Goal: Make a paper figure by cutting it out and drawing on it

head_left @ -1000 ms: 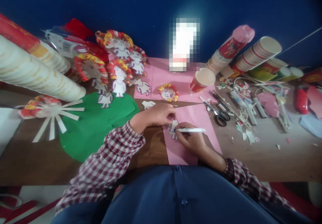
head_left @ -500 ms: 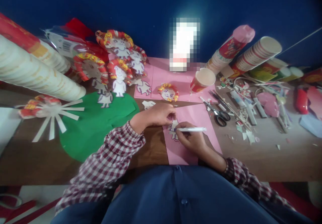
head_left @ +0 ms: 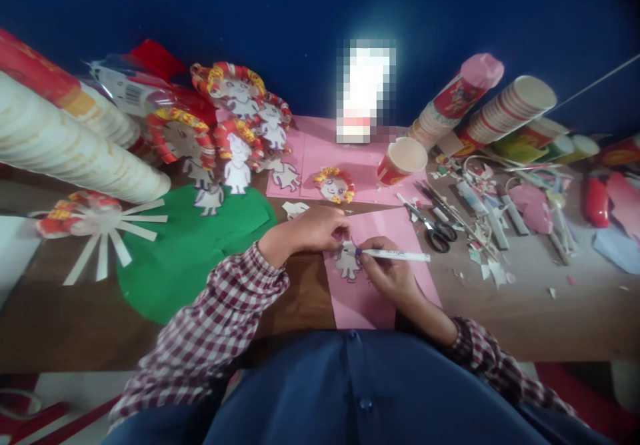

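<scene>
Between my hands a small white paper cutout of a dark-outlined figure lies on a pink sheet of paper. My left hand is closed, its curled fingertips at the upper edge of the cutout and hiding its top. In my right hand is a white marker pen, pinched near its dark tip. That tip points left at the cutout's right side; whether it touches cannot be made out.
Scissors and paper scraps lie to the right. A paper cup and a ringed face decoration stand beyond my hands. Leftward are green paper, a fanned cup, several finished figures and stacked cups.
My right hand and the marker pen have shifted slightly right, uncovering more of the paper cutout. My left hand has stayed in place.
</scene>
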The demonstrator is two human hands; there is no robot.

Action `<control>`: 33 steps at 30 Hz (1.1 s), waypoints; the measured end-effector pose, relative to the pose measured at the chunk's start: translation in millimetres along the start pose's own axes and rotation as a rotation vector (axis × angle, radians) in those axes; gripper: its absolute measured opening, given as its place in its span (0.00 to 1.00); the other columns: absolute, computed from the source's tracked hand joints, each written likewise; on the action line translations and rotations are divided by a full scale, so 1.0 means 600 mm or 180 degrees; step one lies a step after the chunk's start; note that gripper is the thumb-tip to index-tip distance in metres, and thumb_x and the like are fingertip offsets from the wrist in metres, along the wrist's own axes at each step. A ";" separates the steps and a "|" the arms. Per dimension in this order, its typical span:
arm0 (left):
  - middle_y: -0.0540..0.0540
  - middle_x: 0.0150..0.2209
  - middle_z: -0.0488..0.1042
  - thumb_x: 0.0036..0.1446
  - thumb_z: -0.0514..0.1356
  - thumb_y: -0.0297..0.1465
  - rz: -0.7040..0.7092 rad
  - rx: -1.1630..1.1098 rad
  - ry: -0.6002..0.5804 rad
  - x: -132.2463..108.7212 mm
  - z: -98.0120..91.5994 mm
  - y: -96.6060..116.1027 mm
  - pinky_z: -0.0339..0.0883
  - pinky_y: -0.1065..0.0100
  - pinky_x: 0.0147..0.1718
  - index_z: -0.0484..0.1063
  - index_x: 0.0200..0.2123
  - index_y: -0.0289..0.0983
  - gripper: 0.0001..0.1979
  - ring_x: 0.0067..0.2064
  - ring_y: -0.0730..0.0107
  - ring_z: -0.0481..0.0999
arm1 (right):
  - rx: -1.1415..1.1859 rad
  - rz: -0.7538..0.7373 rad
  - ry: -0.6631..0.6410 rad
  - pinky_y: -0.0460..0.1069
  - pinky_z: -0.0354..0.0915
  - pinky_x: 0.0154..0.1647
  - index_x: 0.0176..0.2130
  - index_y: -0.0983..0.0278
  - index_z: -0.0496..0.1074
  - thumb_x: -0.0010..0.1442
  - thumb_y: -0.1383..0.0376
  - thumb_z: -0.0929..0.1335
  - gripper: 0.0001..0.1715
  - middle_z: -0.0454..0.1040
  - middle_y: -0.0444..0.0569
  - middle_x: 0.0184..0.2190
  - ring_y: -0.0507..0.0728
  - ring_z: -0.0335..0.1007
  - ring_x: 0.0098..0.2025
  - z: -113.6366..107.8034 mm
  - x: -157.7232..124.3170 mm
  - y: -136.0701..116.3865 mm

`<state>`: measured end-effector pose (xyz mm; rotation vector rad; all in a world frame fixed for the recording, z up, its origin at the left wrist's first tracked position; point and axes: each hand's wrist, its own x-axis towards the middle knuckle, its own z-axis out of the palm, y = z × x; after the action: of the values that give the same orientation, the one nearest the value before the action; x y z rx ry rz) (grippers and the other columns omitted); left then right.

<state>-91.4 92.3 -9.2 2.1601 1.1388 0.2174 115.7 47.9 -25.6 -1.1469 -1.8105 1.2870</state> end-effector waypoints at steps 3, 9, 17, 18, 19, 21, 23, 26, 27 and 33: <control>0.47 0.35 0.75 0.47 0.61 0.26 0.0029 0.0018 0.0045 0.001 0.002 -0.002 0.60 0.72 0.33 0.76 0.34 0.36 0.09 0.36 0.69 0.73 | -0.0132 -0.0039 -0.0124 0.44 0.65 0.23 0.38 0.62 0.69 0.60 0.64 0.66 0.05 0.71 0.44 0.26 0.50 0.67 0.24 -0.005 -0.002 -0.013; 0.48 0.32 0.75 0.47 0.60 0.26 0.0042 0.0040 0.0131 0.002 0.008 -0.004 0.59 0.72 0.31 0.76 0.33 0.36 0.07 0.33 0.71 0.72 | -0.0431 -0.0092 0.0089 0.44 0.65 0.22 0.38 0.62 0.68 0.60 0.65 0.66 0.04 0.73 0.45 0.27 0.51 0.69 0.25 -0.008 -0.019 -0.038; 0.48 0.32 0.75 0.47 0.60 0.26 0.0051 0.0056 0.0159 0.001 0.008 -0.004 0.60 0.71 0.32 0.76 0.32 0.37 0.07 0.35 0.69 0.73 | -0.0652 -0.0032 0.0166 0.45 0.64 0.21 0.37 0.62 0.67 0.60 0.63 0.65 0.04 0.74 0.44 0.24 0.51 0.68 0.22 0.000 -0.024 -0.011; 0.48 0.33 0.75 0.47 0.60 0.26 0.0052 0.0039 0.0163 0.001 0.008 -0.004 0.60 0.71 0.32 0.76 0.32 0.37 0.08 0.35 0.69 0.73 | -0.0759 -0.0115 0.0186 0.45 0.64 0.22 0.36 0.62 0.67 0.59 0.64 0.65 0.04 0.74 0.45 0.25 0.52 0.70 0.23 0.001 -0.024 -0.009; 0.48 0.33 0.75 0.47 0.59 0.25 0.0052 0.0022 0.0170 0.001 0.008 -0.003 0.60 0.72 0.33 0.76 0.32 0.37 0.08 0.36 0.69 0.73 | -0.0852 -0.0180 0.0206 0.45 0.65 0.23 0.35 0.62 0.68 0.59 0.64 0.65 0.04 0.75 0.45 0.25 0.52 0.70 0.23 0.001 -0.024 -0.007; 0.49 0.33 0.75 0.47 0.59 0.25 0.0041 0.0001 0.0160 0.001 0.008 -0.003 0.61 0.72 0.33 0.76 0.32 0.37 0.08 0.36 0.70 0.73 | -0.0996 -0.0240 0.0220 0.45 0.65 0.22 0.34 0.61 0.69 0.59 0.63 0.65 0.04 0.75 0.45 0.24 0.52 0.71 0.22 0.002 -0.024 -0.006; 0.49 0.32 0.75 0.47 0.60 0.25 0.0034 0.0011 0.0153 0.001 0.009 -0.004 0.60 0.72 0.33 0.76 0.32 0.37 0.07 0.35 0.70 0.73 | -0.1060 -0.0244 0.0228 0.45 0.65 0.21 0.32 0.61 0.69 0.58 0.63 0.66 0.04 0.75 0.44 0.23 0.51 0.70 0.21 0.003 -0.023 -0.006; 0.49 0.31 0.74 0.47 0.59 0.25 0.0101 0.0045 0.0201 0.002 0.011 -0.006 0.60 0.72 0.32 0.76 0.30 0.38 0.07 0.34 0.70 0.73 | -0.1080 -0.0221 0.0246 0.44 0.64 0.20 0.31 0.62 0.69 0.59 0.62 0.66 0.06 0.75 0.44 0.22 0.51 0.70 0.20 0.005 -0.024 -0.004; 0.49 0.31 0.74 0.47 0.59 0.25 0.0124 0.0052 0.0225 0.002 0.011 -0.006 0.59 0.72 0.32 0.76 0.30 0.38 0.07 0.34 0.71 0.72 | -0.1103 -0.0233 0.0245 0.44 0.65 0.21 0.31 0.62 0.69 0.59 0.62 0.66 0.06 0.75 0.44 0.22 0.51 0.70 0.20 0.005 -0.024 -0.003; 0.49 0.30 0.74 0.47 0.59 0.25 0.0091 0.0038 0.0221 0.003 0.012 -0.006 0.59 0.71 0.31 0.76 0.29 0.37 0.07 0.34 0.70 0.72 | -0.1262 -0.0302 0.0131 0.45 0.66 0.23 0.32 0.61 0.70 0.60 0.62 0.66 0.06 0.76 0.45 0.24 0.52 0.72 0.23 0.006 -0.023 -0.001</control>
<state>-89.7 91.5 -17.3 2.1957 1.1511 0.3013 118.3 34.1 -26.1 -1.2620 -2.1213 0.8648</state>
